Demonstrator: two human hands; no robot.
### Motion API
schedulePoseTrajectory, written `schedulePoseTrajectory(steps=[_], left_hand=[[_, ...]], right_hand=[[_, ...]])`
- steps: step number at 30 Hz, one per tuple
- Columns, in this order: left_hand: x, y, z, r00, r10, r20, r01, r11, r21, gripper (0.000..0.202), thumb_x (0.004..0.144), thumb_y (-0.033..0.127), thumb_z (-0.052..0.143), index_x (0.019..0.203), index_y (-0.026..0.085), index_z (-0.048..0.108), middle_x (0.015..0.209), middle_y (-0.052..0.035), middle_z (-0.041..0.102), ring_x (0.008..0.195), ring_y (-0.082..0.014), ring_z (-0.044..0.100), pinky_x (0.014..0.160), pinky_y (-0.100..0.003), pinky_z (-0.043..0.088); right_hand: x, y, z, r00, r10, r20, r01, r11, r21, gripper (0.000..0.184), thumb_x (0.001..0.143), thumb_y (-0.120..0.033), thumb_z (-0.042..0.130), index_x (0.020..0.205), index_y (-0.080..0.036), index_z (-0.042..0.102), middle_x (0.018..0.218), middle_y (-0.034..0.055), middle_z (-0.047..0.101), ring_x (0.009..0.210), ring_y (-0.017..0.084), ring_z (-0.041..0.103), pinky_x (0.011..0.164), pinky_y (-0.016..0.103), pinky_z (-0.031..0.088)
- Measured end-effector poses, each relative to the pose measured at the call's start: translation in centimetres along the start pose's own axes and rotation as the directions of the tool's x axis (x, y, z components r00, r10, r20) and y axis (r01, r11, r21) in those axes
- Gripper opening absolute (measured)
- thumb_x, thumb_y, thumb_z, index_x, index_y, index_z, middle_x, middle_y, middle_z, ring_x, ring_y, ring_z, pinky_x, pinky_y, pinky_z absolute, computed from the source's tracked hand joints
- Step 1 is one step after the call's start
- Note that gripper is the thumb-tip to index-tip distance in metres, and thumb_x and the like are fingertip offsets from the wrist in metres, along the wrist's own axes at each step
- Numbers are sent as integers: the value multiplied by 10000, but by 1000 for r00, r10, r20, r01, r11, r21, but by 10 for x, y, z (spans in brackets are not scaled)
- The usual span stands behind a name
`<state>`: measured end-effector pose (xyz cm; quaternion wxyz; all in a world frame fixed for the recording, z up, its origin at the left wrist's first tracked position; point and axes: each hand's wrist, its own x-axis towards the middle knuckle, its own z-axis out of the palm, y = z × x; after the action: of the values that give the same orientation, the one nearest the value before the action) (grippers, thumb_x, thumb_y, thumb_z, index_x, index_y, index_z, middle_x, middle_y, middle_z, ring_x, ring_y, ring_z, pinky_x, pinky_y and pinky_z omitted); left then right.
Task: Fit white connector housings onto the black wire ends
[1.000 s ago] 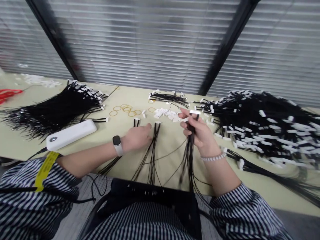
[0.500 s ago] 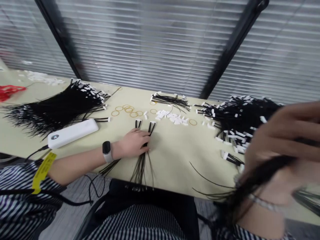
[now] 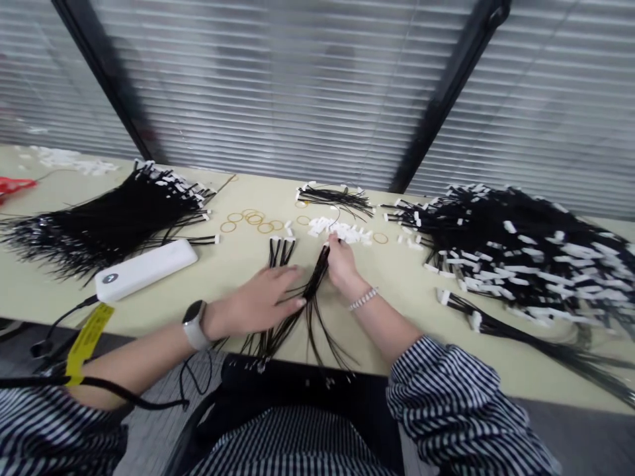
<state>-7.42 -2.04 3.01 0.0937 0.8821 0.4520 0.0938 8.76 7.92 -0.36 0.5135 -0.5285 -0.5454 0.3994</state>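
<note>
In the head view, my right hand (image 3: 342,266) pinches the top of a bundle of black cables (image 3: 316,277), whose loose wire ends fan down toward the table's front edge. My left hand (image 3: 260,297) lies low over the table with its fingers stretched out, slightly blurred. Its fingertips reach close to that bundle; whether they touch it I cannot tell. Under and beyond the left hand lie further black cables with white connectors (image 3: 282,241), side by side, their middle partly hidden by the hand.
A large heap of black cables (image 3: 516,225) with white connectors lies right, beside a separate bundle (image 3: 526,338). Another cable pile (image 3: 114,211) and a white power bank (image 3: 146,270) are left. Rubber bands (image 3: 254,217), loose white connectors (image 3: 347,231) and a small cable bundle (image 3: 337,196) lie behind.
My right hand has come from the far right to the middle, bringing the cable bundle down beside the other cables. My left hand's fingers have spread off the cables there.
</note>
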Motion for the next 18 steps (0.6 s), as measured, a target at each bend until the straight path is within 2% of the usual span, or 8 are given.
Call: schedulePoseTrajectory(steps=[2,4,6,8,11,13,16,18], left_hand=[[-3,4,10,995,76,58,-77,997,16,562,867,513,353,1347,222,336,1419,-105,350,1305,-277,296,1045,-448,242],[-5,7,19,993,89,72,-93,994,52,558,861,513,365,1343,232,353,1425,-113,338,1321,-301,259,1055,-493,189],[-6,9,25,997,64,52,-68,995,75,549,881,481,333,1355,206,338,1409,-129,361,1325,-297,252,1059,-500,165],[-6,12,27,999,34,21,-36,995,89,542,897,453,301,1364,178,320,1396,-138,378,1324,-280,259,1064,-499,151],[-8,15,25,1000,10,-13,-9,994,110,497,903,431,297,1312,163,390,1358,-141,425,1307,-269,291,1070,-506,132],[-9,16,22,1000,-3,-20,5,992,125,456,905,418,301,1246,158,457,1325,-144,457,1292,-277,313,1069,-516,133],[-11,17,19,1000,-22,-19,25,988,150,431,911,387,284,1210,143,478,1304,-148,474,1275,-290,337,1063,-535,135],[-11,18,17,999,-28,-22,31,986,165,424,914,373,273,1197,137,482,1289,-153,485,1267,-293,349,1062,-542,131]], right_hand=[[1,3,-3,1000,-2,12,2,1000,7,333,875,-400,479,1042,-125,563,1039,73,600,927,172,586,825,400,472],[-1,-2,-11,998,-48,27,48,999,6,345,862,-415,489,1048,-139,581,1134,89,581,1081,202,529,943,434,395],[-4,-11,-21,993,-113,22,112,994,18,367,837,-443,505,1057,-163,594,1242,92,532,1223,206,418,1040,409,291],[-9,-21,-31,985,-173,3,172,983,57,401,823,-474,497,1084,-182,582,1287,85,502,1240,188,404,1055,361,275],[-16,-38,-48,976,-214,-25,216,963,159,466,867,-532,347,1147,-196,505,1139,85,600,995,161,596,908,361,436],[-22,-56,-63,970,-231,-71,242,938,249,462,888,-540,262,1142,-221,478,948,45,656,772,138,645,754,348,500],[-36,-94,-95,930,-286,-231,359,838,410,335,893,-480,346,974,-239,565,699,-18,640,524,94,580,561,272,468],[-51,-122,-121,916,-282,-285,385,820,424,402,928,-456,253,877,-283,612,630,-41,615,415,50,479,449,229,375]])
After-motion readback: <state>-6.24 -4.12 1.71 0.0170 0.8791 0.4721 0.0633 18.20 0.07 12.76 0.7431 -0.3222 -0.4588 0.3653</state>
